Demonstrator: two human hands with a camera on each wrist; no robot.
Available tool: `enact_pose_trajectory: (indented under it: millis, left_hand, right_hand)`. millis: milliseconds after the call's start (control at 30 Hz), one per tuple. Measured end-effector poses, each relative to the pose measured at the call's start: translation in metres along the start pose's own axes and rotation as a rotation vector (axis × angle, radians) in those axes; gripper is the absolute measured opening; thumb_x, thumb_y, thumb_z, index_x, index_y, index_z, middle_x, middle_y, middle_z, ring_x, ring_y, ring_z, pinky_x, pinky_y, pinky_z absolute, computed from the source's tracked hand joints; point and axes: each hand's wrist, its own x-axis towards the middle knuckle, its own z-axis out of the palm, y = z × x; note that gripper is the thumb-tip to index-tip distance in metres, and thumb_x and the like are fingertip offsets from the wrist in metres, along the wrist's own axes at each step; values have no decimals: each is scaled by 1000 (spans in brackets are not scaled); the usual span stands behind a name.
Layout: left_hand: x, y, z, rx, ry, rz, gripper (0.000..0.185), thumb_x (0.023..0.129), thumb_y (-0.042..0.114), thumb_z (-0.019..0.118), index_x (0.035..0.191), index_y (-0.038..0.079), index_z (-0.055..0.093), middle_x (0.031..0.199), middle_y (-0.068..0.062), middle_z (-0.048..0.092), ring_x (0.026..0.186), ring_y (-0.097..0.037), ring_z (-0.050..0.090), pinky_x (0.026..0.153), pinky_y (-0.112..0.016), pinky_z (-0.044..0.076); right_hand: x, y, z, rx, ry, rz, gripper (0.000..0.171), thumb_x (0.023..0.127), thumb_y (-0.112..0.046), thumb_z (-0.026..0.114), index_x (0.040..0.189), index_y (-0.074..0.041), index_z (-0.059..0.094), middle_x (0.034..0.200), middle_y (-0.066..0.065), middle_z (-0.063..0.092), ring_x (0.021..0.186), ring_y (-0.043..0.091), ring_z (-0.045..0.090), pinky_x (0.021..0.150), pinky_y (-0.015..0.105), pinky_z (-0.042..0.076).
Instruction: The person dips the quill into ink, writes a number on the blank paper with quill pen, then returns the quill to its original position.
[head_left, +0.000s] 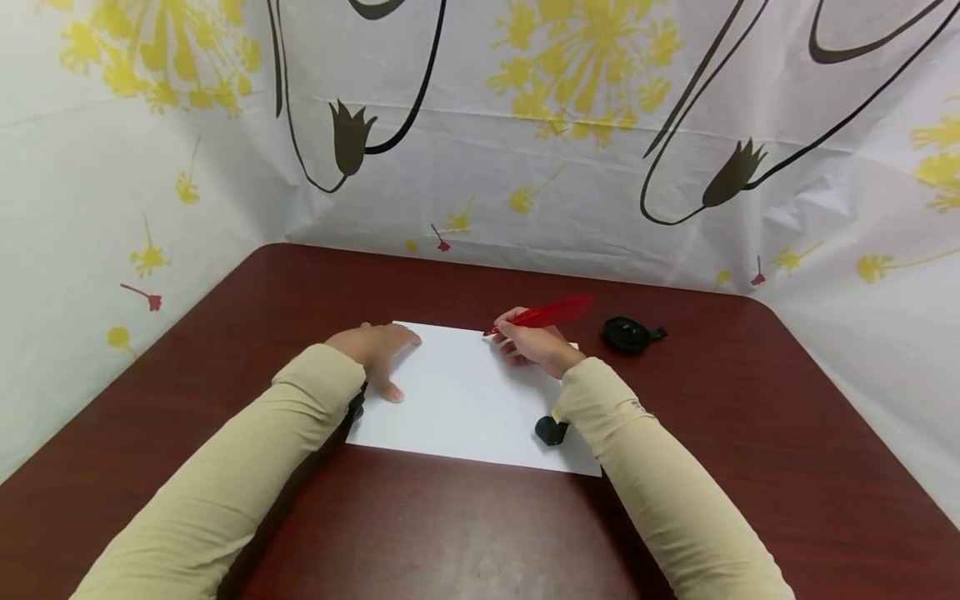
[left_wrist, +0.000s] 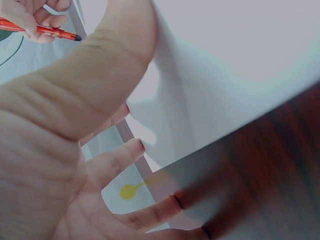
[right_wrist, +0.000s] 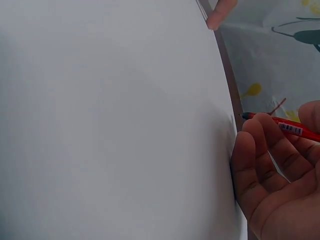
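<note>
A white sheet of paper (head_left: 465,400) lies on the dark red-brown table (head_left: 420,525). My left hand (head_left: 377,350) rests flat on the sheet's far left corner, fingers spread, thumb on the paper (left_wrist: 225,85). My right hand (head_left: 536,343) holds a red pen (head_left: 543,316) at the sheet's far edge, its tip touching or just above the paper near that edge. In the right wrist view the pen (right_wrist: 290,128) lies across the curled fingers beside the paper (right_wrist: 110,125). The left wrist view shows the same pen (left_wrist: 42,30) at the top left.
A black round object (head_left: 628,334) lies on the table just right of the right hand. A small black thing (head_left: 551,430) sits under the right wrist on the paper. A patterned white curtain (head_left: 525,142) encloses the table at the back and sides.
</note>
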Motion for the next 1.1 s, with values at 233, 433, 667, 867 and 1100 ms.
enact_pose_trajectory:
  millis: [233, 433, 667, 867, 1100]
  left_hand:
    - [2, 2, 0, -2, -12, -54, 97, 74, 38, 84, 152, 15, 31, 152, -19, 31, 132, -47, 31, 102, -62, 32]
    - [4, 2, -2, 22, -1, -56, 98, 72, 43, 85, 151, 17, 34, 149, -21, 33, 128, -46, 35, 98, -62, 36]
    - [3, 3, 1, -6, 23, -50, 98, 69, 43, 86, 149, 15, 37, 147, -20, 35, 127, -44, 37, 98, -61, 37]
    - [4, 3, 0, 3, 28, -20, 98, 71, 41, 85, 150, 13, 35, 152, -20, 31, 137, -43, 28, 106, -65, 21]
    - [5, 4, 0, 24, -36, -85, 103, 72, 46, 84, 155, 26, 26, 158, -18, 19, 134, -56, 23, 99, -67, 31]
  right_hand:
    - [6, 0, 2, -16, 15, 7, 17, 99, -23, 56, 110, -11, 58, 103, 10, 66, 79, 19, 62, 64, 29, 53]
    - [9, -2, 2, -52, 36, -14, 16, 98, -25, 57, 108, -12, 59, 102, 9, 67, 79, 20, 62, 63, 28, 51]
    - [9, 0, 6, -87, 32, -23, 15, 99, -25, 56, 107, -12, 59, 101, 7, 68, 76, 18, 63, 64, 27, 50]
    - [10, -1, 7, -98, 54, -32, 16, 99, -26, 56, 107, -13, 59, 100, 7, 68, 77, 19, 64, 64, 27, 51]
    - [10, -2, 9, -102, 50, -19, 18, 99, -26, 56, 110, -13, 59, 102, 7, 68, 78, 20, 64, 65, 27, 51]
